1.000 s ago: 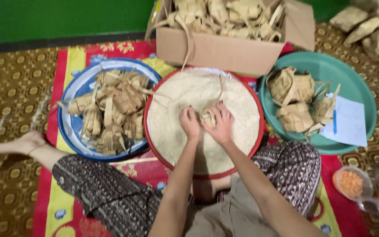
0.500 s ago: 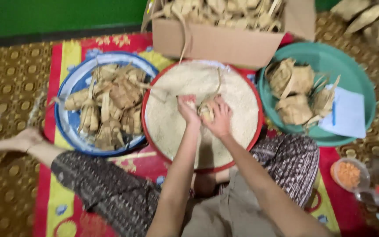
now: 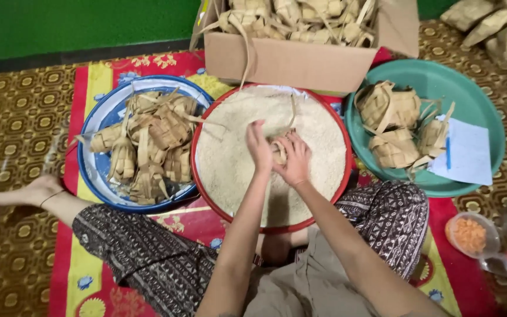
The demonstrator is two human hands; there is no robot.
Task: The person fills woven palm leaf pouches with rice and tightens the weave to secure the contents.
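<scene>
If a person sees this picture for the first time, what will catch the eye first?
Probably the red-rimmed tray of rice in the middle, where the left hand and right hand hold a woven leaf pouch. To its left, a blue basin holds more pouches.

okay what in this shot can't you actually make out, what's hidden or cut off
Head view only:
- The woven pouch is mostly covered by the left hand and right hand; whether it holds rice cannot be told.
- The cardboard box is cut off by the top edge.
- The paper sheet hides part of the green tray.
- The items at the lower right edge are blurred and cut off.
</scene>
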